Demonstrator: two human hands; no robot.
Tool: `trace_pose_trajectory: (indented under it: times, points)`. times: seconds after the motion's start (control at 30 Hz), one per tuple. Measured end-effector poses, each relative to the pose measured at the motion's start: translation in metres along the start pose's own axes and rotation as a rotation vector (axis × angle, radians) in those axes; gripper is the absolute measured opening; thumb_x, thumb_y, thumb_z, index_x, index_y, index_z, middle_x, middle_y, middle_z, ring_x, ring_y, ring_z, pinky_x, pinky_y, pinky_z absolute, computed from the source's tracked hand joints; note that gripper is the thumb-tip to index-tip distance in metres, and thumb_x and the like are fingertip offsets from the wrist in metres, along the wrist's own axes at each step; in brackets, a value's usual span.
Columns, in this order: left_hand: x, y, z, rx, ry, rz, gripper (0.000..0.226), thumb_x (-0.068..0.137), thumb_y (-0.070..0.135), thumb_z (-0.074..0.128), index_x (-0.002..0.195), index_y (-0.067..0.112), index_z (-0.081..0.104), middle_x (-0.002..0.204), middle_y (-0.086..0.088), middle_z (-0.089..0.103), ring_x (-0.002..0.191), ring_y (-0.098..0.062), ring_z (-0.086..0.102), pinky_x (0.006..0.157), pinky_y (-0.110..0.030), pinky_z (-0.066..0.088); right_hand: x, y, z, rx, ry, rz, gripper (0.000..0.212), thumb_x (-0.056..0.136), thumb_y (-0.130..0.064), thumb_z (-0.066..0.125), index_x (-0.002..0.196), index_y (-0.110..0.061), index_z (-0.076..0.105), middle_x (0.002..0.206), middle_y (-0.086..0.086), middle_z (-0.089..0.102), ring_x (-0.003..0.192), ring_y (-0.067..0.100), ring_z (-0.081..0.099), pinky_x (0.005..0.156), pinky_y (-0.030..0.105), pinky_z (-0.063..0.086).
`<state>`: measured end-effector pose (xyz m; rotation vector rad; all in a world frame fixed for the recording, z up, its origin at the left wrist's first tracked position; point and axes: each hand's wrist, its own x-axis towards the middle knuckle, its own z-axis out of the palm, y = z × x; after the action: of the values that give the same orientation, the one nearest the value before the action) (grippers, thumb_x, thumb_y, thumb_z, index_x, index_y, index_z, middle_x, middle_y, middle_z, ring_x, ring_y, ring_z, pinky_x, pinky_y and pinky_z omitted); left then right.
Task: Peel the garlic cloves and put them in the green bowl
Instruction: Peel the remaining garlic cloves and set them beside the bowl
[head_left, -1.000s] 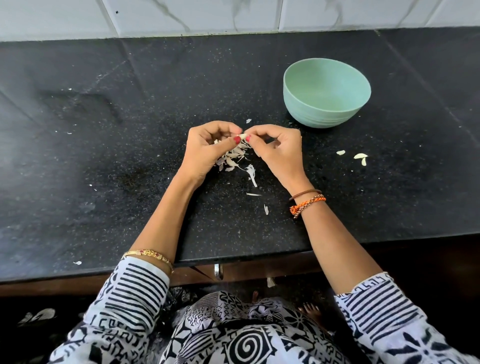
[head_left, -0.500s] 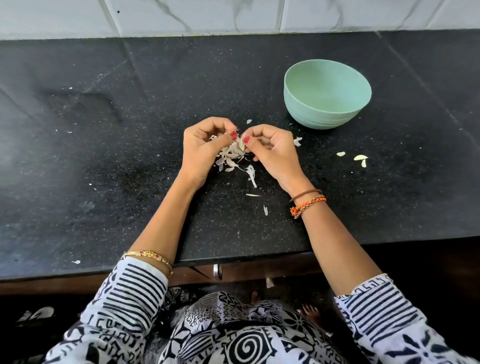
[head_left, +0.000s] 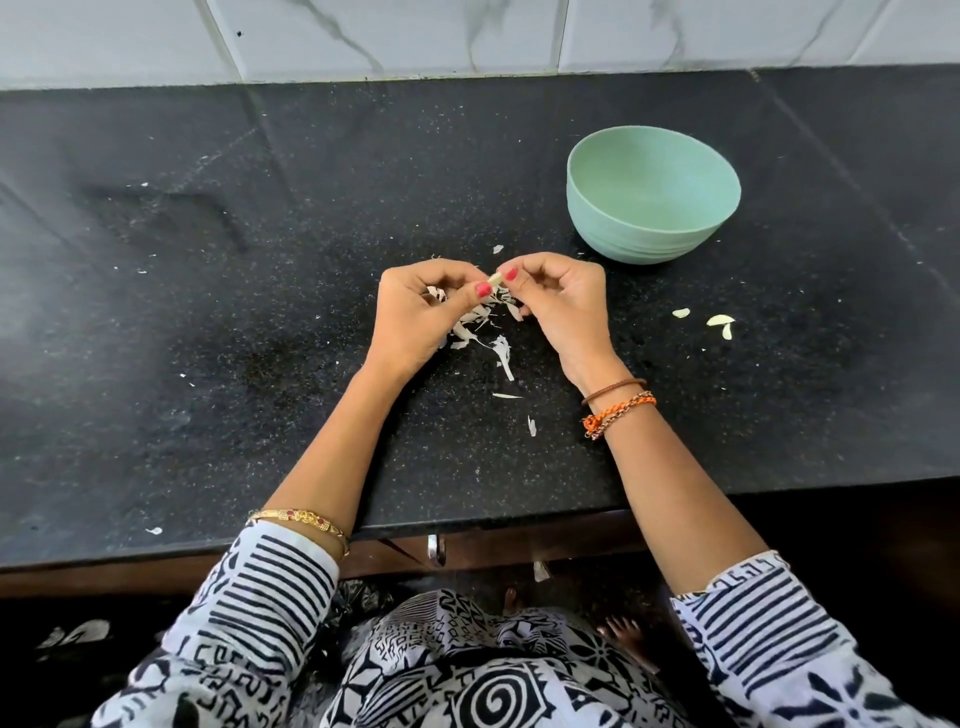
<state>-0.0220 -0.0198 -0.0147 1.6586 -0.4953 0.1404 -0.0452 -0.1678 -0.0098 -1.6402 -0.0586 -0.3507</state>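
Matt plastic green bowl (head_left: 653, 200); speckled polished stone counter (head_left: 260, 312).

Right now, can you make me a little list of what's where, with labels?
Hands: left hand and right hand pinch one clove between them
Bowl: green bowl, beyond the right hand, looks empty
Peels: pile of skins under the hands
Bits: pale pieces on the counter, right of the hands

We look down on a black speckled stone countertop (head_left: 218, 322) filling most of the view, with white marble-veined wall tiles (head_left: 363, 36) running along its far edge at twelve o'clock. Beneath its front lip at six o'clock sits a dark brown wooden cabinet front (head_left: 519, 540) carrying a small metal handle (head_left: 435, 548), and at seven o'clock the floor lies in deep shadow.
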Motion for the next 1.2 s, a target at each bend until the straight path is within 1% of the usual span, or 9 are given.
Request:
trace_pose_trajectory:
  times: [0.1,0.27,0.43,0.5,0.67,0.83,0.9,1.0,1.2]
  points:
    - [0.0,-0.001,0.001,0.053,0.017,0.011,0.007,0.08,0.016,0.064,0.085,0.018,0.068,0.071,0.02,0.068,0.069,-0.001,0.06,0.068,-0.018,0.048,0.001,0.001,0.001,-0.039,-0.007,0.002,0.013,0.084,-0.002,0.063,0.085,-0.013,0.069,0.06,-0.014,0.063,0.054,-0.001,0.052,0.053,0.013,0.042]
    - [-0.002,0.004,0.006,-0.057,0.02,-0.081,0.013,0.086,0.005,0.059,0.081,0.015,0.065,0.062,0.016,0.065,0.056,0.003,0.055,0.054,-0.011,0.043,0.001,-0.001,0.001,0.02,-0.04,0.028,0.014,0.084,0.001,0.061,0.085,-0.012,0.068,0.057,-0.013,0.066,0.058,-0.001,0.058,0.055,0.013,0.044]
    - [0.0,0.01,0.006,-0.245,0.049,-0.253,0.016,0.084,0.008,0.062,0.069,0.012,0.068,0.059,0.006,0.065,0.052,-0.007,0.054,0.047,-0.017,0.04,0.001,0.001,0.0,0.025,-0.061,0.014,0.016,0.082,0.002,0.063,0.08,-0.013,0.068,0.061,-0.012,0.067,0.066,0.016,0.058,0.062,0.022,0.047]
    - [0.002,0.009,0.007,-0.251,0.081,-0.263,0.02,0.084,0.005,0.061,0.066,0.013,0.066,0.056,0.008,0.062,0.051,-0.006,0.05,0.048,-0.017,0.038,-0.001,0.001,0.001,-0.024,-0.029,-0.037,0.016,0.08,0.005,0.064,0.088,-0.009,0.068,0.068,-0.012,0.066,0.066,0.004,0.061,0.063,0.016,0.048]
    - [-0.001,0.006,0.008,-0.054,0.101,-0.115,0.019,0.087,0.001,0.058,0.072,0.011,0.063,0.057,0.015,0.06,0.052,0.004,0.05,0.053,-0.012,0.041,-0.005,0.0,0.006,-0.097,-0.015,-0.071,0.011,0.079,0.003,0.065,0.084,-0.006,0.07,0.069,-0.007,0.063,0.059,-0.005,0.056,0.06,0.01,0.042]
    - [-0.005,0.001,0.011,0.174,0.142,0.058,0.006,0.082,0.027,0.058,0.081,0.024,0.063,0.071,0.026,0.061,0.075,-0.004,0.052,0.072,-0.018,0.041,-0.004,0.002,0.011,-0.121,-0.015,-0.087,0.014,0.081,-0.005,0.048,0.071,-0.01,0.058,0.06,-0.009,0.048,0.055,0.006,0.04,0.053,0.024,0.035]
    - [-0.007,0.0,0.014,0.185,0.153,0.069,0.004,0.082,0.021,0.059,0.081,0.023,0.062,0.071,0.022,0.058,0.075,-0.007,0.051,0.071,-0.018,0.041,-0.003,0.001,0.012,-0.106,-0.03,-0.072,0.019,0.082,-0.004,0.043,0.07,-0.015,0.052,0.061,-0.006,0.044,0.056,0.009,0.039,0.052,0.024,0.037]
    - [-0.01,0.003,0.018,0.202,0.181,0.082,0.011,0.082,0.012,0.059,0.083,0.022,0.062,0.073,0.02,0.054,0.072,-0.006,0.049,0.069,-0.018,0.042,-0.004,-0.001,0.012,-0.059,-0.044,-0.028,0.024,0.091,0.0,0.043,0.073,-0.014,0.05,0.064,-0.002,0.045,0.051,0.003,0.043,0.052,0.016,0.039]
    - [-0.007,0.003,0.018,0.175,0.208,0.074,0.008,0.082,0.012,0.059,0.082,0.019,0.062,0.075,0.017,0.055,0.068,-0.007,0.049,0.064,-0.013,0.041,-0.002,0.0,0.02,-0.002,-0.019,0.047,0.027,0.095,-0.005,0.043,0.07,-0.012,0.049,0.063,-0.004,0.043,0.047,0.002,0.045,0.047,0.025,0.039]
